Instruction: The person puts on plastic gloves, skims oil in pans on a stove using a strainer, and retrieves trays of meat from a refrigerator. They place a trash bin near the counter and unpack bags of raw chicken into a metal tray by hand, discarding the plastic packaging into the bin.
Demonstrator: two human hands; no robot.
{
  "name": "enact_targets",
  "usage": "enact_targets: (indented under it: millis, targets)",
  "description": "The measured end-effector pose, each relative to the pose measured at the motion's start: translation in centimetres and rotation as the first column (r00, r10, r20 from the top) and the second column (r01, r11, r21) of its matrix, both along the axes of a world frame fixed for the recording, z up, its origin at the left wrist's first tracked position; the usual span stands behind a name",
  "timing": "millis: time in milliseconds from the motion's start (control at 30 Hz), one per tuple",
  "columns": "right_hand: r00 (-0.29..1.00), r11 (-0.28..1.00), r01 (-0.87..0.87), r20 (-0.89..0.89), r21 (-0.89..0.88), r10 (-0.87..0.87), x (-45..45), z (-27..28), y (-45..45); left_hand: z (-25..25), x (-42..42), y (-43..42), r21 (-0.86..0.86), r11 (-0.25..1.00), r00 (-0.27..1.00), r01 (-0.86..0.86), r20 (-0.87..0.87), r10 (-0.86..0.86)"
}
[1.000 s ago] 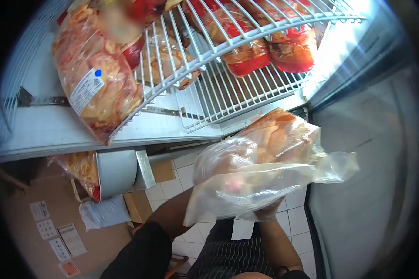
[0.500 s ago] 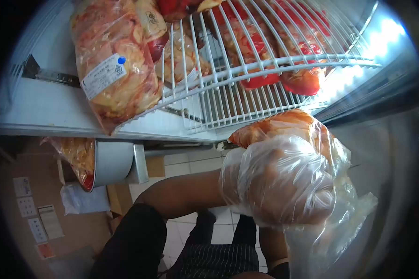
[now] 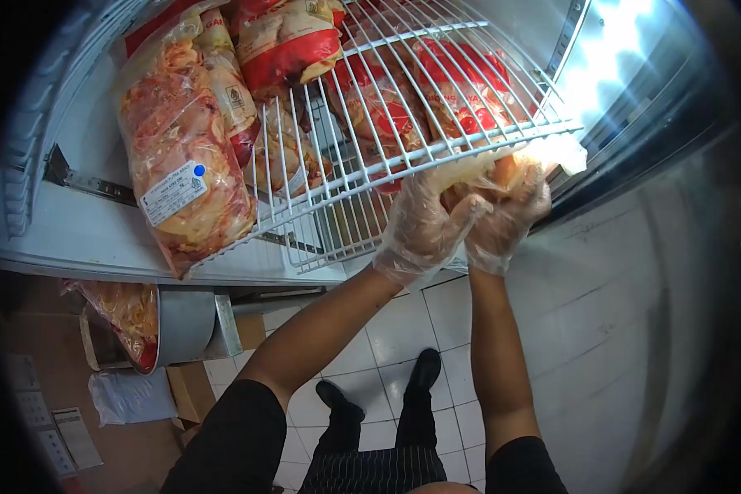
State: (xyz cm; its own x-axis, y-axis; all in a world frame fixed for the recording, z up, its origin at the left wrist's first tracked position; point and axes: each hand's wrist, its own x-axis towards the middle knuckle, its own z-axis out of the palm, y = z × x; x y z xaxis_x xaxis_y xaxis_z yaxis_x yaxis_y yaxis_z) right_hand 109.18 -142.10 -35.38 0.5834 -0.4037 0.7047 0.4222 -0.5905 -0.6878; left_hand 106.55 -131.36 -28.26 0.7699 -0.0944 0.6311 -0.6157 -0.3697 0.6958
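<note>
At 2 o'clock from the view's centre, a plastic bag [image 3: 506,170] with orange-tinged contents is held between 2 gloved hands, close against the front edge of the upper wire shelf [image 3: 436,151]. The left hand [image 3: 424,222] has its thumb pointing to 2 o'clock against the bag; its other fingers are mostly hidden, so I cannot tell if they are spread. The right hand [image 3: 509,222] curls its fingers, bunched together, over the bag's right side. The likeliest trouble is a slip: slick gloves on slick plastic could let the bag drop onto the tiled floor [image 3: 403,329] at 6 o'clock. The wire edge could also snag and tear the thin film, or pinch a glove, if the bag is pushed against it.
</note>
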Motion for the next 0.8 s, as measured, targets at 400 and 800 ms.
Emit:
enact_targets:
  millis: [400, 800]
  targets:
    - [0.939, 0.99, -0.018, -0.343, -0.138, -0.031, -0.8, 3.3, 0.3, -3.5, 0.0, 0.6, -0.509, 0.854, 0.859, 0.108, -0.385, -0.338]
    - [0.775, 0.782, -0.62, -0.202, -0.061, 0.599, -1.2, 0.9, 15.9, -5.0, -17.6, 8.6, -0.508, 0.811, 0.853, -0.29, -0.521, -0.022]
